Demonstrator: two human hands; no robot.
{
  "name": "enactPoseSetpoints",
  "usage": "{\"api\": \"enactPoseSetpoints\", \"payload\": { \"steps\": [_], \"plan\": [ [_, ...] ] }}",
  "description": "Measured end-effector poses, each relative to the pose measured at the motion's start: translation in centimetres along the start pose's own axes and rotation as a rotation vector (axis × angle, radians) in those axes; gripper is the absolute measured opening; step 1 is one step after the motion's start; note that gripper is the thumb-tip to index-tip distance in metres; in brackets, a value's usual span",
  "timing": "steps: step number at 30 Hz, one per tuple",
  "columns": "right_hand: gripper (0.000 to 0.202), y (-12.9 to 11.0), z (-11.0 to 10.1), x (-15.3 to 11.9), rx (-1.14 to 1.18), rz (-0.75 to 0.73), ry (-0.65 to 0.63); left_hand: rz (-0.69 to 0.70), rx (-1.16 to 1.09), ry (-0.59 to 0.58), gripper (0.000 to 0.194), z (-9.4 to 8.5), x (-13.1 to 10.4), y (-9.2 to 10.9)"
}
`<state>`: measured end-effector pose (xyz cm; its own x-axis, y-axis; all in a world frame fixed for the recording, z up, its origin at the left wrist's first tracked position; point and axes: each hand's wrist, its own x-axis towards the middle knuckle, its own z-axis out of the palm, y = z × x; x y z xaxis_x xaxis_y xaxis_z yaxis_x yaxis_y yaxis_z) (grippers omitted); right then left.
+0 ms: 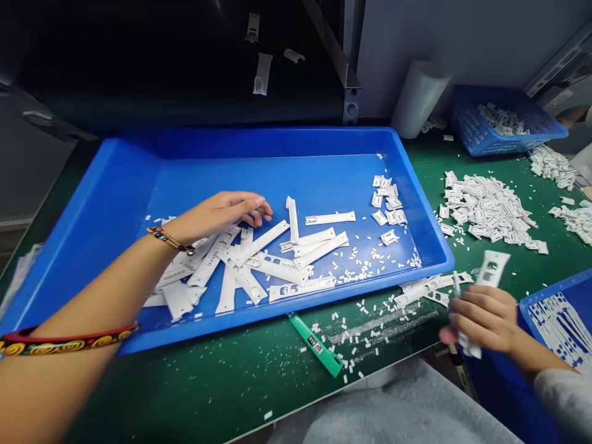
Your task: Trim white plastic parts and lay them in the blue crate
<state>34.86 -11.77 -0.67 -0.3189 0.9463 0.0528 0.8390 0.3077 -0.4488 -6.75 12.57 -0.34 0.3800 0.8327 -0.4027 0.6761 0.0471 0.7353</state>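
Left hand (222, 213) inside blue tray (115, 185), palm down, fingers (259, 209) loosely spread, tips resting on near end of strip pile (252, 262); nothing gripped. Strips lie just beyond and right of fingertips, long axes mostly slanting up-right across tray floor. Right hand (483, 317) outside tray, over bench (231, 382) past tray's right corner, fingers closed on white part (493, 271), blurred, maybe 2 pieces. Left hand nearer pile.
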Motion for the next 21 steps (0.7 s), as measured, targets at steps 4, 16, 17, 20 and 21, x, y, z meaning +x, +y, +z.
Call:
{"api": "enactPoseSetpoints", "payload": {
  "steps": [4,16,17,20,21],
  "plan": [
    [0.042,2.2,5.4,-0.2,-0.330,-0.264,0.123,-0.057,-0.016,0.049,0.032,0.0,-0.5,0.8],
    [0.043,3.6,6.8,-2.7,-0.375,-0.437,0.267,0.060,0.140,-0.006,0.047,-1.1,-1.1,-0.5],
    [0.034,3.4,6.5,-3.0,-0.362,-0.434,0.290,0.050,0.175,0.006,0.048,-1.5,-1.4,-0.6],
    [0.028,2.0,3.9,-1.9,-0.305,-0.452,0.294,-0.004,0.330,0.020,0.051,-2.9,-2.4,-1.3],
    [0.025,1.3,2.6,-0.6,-0.280,-0.504,0.282,-0.030,0.387,0.013,0.052,-3.3,-2.8,-1.6]
  ]
}}
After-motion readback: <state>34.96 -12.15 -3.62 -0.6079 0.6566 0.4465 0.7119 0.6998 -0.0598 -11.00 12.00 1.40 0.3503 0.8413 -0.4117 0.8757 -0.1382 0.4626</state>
